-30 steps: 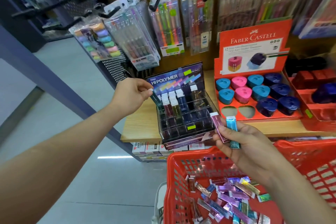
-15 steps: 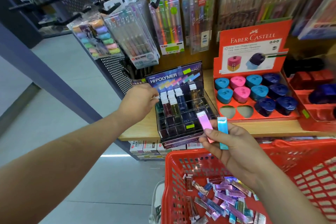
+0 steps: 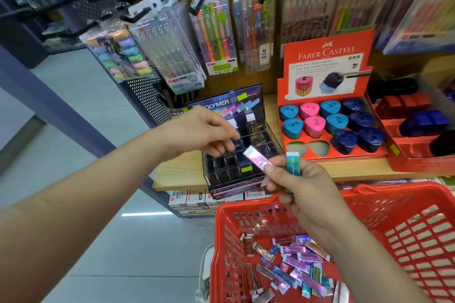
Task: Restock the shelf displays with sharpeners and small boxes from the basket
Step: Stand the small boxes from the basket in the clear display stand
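right hand above the basket rim, pinching pink box and teal box fanned apart, probably so each lifts off singly. left hand empty, fingers loosely curled, tips just beside the pink box, over the compartment display. loose small boxes lie in the basket. sharpener tray shows two vacant slots.

Bare L hand & bare R hand. Both forearms bare too, as far as the pic shows. R thumbnail cut short, plain.
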Tool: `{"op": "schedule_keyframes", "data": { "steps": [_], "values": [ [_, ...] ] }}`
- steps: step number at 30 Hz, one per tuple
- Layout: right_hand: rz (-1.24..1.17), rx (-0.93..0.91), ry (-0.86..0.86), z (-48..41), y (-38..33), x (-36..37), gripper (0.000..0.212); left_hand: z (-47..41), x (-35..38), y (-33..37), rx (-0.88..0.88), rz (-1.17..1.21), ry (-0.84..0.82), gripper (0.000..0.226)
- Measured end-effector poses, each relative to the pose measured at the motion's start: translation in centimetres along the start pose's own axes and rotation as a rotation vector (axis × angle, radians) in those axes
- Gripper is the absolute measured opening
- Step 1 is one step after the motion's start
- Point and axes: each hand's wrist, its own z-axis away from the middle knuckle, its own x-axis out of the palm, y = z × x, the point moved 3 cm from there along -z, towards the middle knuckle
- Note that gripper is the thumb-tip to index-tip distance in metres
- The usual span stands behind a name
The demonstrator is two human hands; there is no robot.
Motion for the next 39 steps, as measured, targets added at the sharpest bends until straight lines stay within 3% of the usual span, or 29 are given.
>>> {"op": "schedule_keyframes", "data": {
  "steps": [2, 5, 10, 13, 15, 21, 24, 32, 39],
  "values": [
    [-0.024, -0.024, -0.004, 0.1, -0.1, 0.3, 0.01, 0.9, 1.8, 0.5, 0.003, 0.123, -0.141, 0.022],
    [-0.031, -0.04, -0.005, 0.3, -0.2, 0.4, 0.01, 1.1, 3.2, 0.5, 0.047, 0.155, -0.115, 0.019],
    [0.018, 0.031, 0.011, 0.2, -0.3, -0.1, 0.011, 1.0, 1.6, 0.7, 0.1, 0.141, 0.176, 0.011],
    [0.016, 0.131, -0.05, -0.2, -0.2, -0.6, 0.015, 0.9, -1.8, 0.5, 0.145, -0.029, 0.473, 0.008],
    [0.035, 0.146, -0.092, -0.3, -0.2, -0.8, 0.019, 0.4, -3.5, -0.2, 0.158, -0.143, 0.532, 0.01],
    [0.186, 0.054, -0.085, -0.3, -0.7, -1.2, 0.015, -0.8, -3.4, -2.4, 0.151, -0.507, 0.5, 0.013],
    [0.267, 0.016, -0.034, -0.5, -0.6, -1.6, 0.027, -1.2, -2.8, -3.1, 0.17, -0.595, 0.493, 0.015],
    [0.234, -0.008, -0.116, -0.5, -0.4, -1.0, 0.013, -1.7, -1.7, -4.0, 0.286, -0.767, 0.518, 0.019],
    [0.145, -0.017, -0.016, -0.5, -0.3, -1.3, 0.004, -2.4, -0.5, -4.8, 0.398, -0.923, 0.518, 0.015]
  ]
}}
